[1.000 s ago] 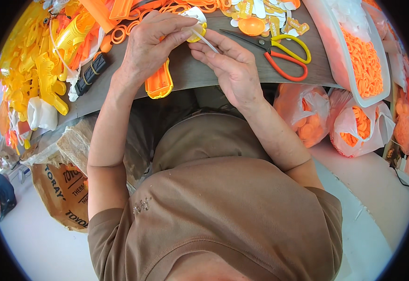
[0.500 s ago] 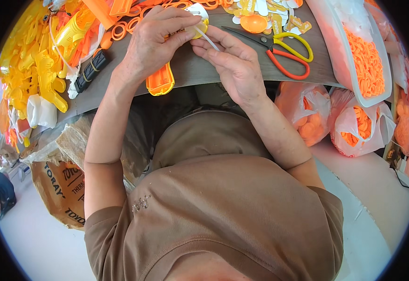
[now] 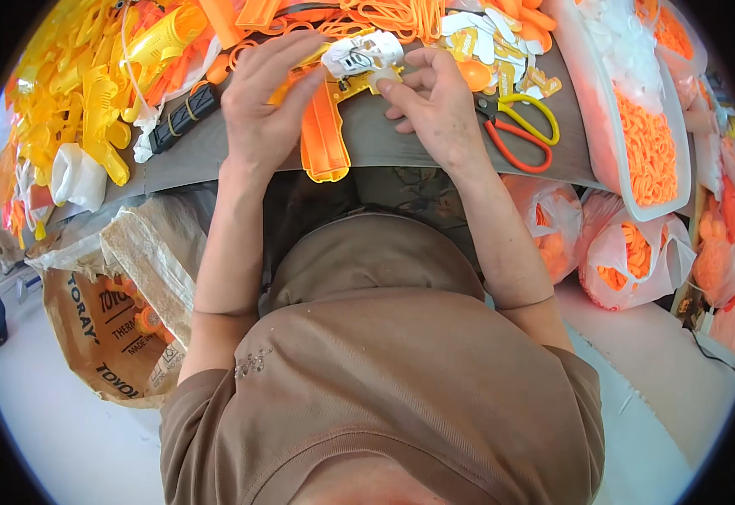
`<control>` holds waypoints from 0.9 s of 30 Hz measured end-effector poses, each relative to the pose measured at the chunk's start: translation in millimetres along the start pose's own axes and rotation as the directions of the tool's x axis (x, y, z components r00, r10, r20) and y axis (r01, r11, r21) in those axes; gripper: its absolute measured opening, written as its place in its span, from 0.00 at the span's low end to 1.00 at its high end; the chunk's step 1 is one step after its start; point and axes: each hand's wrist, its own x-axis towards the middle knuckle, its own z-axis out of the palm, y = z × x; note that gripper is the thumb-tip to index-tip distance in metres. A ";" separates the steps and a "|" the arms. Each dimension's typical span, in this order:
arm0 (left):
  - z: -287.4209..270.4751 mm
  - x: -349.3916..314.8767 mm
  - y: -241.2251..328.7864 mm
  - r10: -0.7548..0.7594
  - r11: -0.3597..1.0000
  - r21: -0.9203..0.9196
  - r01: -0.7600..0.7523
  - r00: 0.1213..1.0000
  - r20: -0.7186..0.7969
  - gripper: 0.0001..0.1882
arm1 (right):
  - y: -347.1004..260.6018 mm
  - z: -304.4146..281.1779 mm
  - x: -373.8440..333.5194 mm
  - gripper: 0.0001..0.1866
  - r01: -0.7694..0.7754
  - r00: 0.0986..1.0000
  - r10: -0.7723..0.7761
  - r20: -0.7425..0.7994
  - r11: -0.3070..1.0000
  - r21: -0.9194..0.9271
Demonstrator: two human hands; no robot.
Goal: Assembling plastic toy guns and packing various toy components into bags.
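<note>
A yellow-and-orange toy shell with a white mechanism (image 3: 363,52) lies at the table's edge, between my hands. Its orange handle (image 3: 323,139) points toward me. My left hand (image 3: 262,105) is around the shell's left part, thumb and fingers on either side, their tips partly hidden. At the shell's right end, the thumb and curled fingers of my right hand (image 3: 439,105) meet around a small pale translucent piece (image 3: 384,76). Part of that piece is hidden by the thumb. Scissors (image 3: 519,130) with one red and one yellow handle lie right of my right hand.
Yellow and orange plastic parts (image 3: 90,93) are heaped at left beside a black banded bundle (image 3: 184,118). Orange rings and loops (image 3: 392,17) lie at the back, near white and yellow labels (image 3: 502,50). A clear bin (image 3: 679,160) stands at right above bags (image 3: 636,252). A brown sack (image 3: 106,337) stands lower left.
The strip-like pale piece between my hands has gone from view. My hands have moved apart, uncovering the white mechanism. The toy shell's handle now lies farther right.
</note>
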 end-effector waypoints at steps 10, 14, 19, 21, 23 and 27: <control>-1.9 -34.4 2.7 -0.147 0.982 0.133 0.133 0.984 0.100 0.27 | 25.7 4.8 16.2 0.21 0.269 0.934 -0.332 -0.134 0.898 -0.347; 1.9 -36.9 5.0 -0.195 0.977 0.102 0.185 0.976 0.101 0.29 | 4.4 -11.5 -0.3 0.26 0.318 0.914 -0.404 -0.035 0.768 -0.557; 3.1 -38.7 4.1 -0.219 0.975 0.054 0.214 0.970 0.104 0.30 | -25.4 -116.0 -28.0 0.14 0.360 0.664 -0.739 -0.109 0.445 -0.820; 5.8 -38.3 4.0 -0.216 0.976 0.046 0.212 0.971 0.105 0.30 | -40.9 -174.3 -34.1 0.08 0.096 0.679 -0.699 -0.225 0.388 -0.917; 8.4 -37.1 2.7 -0.211 0.977 0.040 0.208 0.972 0.106 0.30 | -45.0 -220.6 -39.8 0.10 -0.155 0.818 -0.510 -0.266 0.251 -0.956; 8.8 -35.6 3.7 -0.220 0.975 0.046 0.216 0.969 0.117 0.30 | -39.1 -242.3 -41.5 0.12 -0.189 0.902 -0.363 -0.235 0.158 -0.969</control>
